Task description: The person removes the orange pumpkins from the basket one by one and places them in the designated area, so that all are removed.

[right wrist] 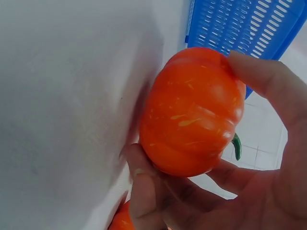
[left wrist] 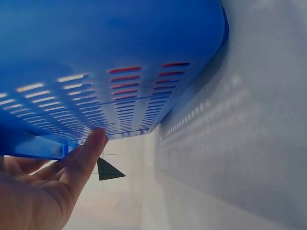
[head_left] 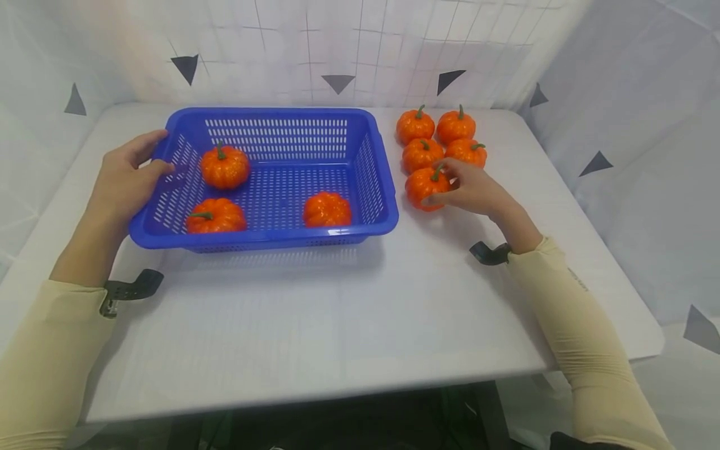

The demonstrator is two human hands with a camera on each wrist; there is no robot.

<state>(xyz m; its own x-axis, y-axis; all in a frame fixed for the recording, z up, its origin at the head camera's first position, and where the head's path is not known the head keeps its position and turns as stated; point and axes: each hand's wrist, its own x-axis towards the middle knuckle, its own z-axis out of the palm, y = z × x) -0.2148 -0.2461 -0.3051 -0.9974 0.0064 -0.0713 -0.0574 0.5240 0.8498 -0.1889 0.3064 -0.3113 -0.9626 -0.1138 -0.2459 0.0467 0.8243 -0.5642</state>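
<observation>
A blue plastic basket (head_left: 270, 236) with slotted walls stands on the left half of the table. My left hand (head_left: 126, 175) grips its left rim; in the left wrist view the hand (left wrist: 57, 187) lies against the slotted wall. Inside the basket are three small orange pumpkins: one at back left (head_left: 225, 167), one at front left (head_left: 216, 216) and one at front right (head_left: 327, 210). Right of the basket, my right hand (head_left: 472, 187) holds another orange pumpkin (right wrist: 192, 115) between thumb and fingers. Its green stem (right wrist: 237, 146) points away from the table surface.
Several more orange pumpkins, such as the back left one (head_left: 415, 127), stand close together just beyond the right hand. The white table (head_left: 337, 325) has its front edge near my body. White sheeting (head_left: 371, 50) with dark triangles rises behind and beside it.
</observation>
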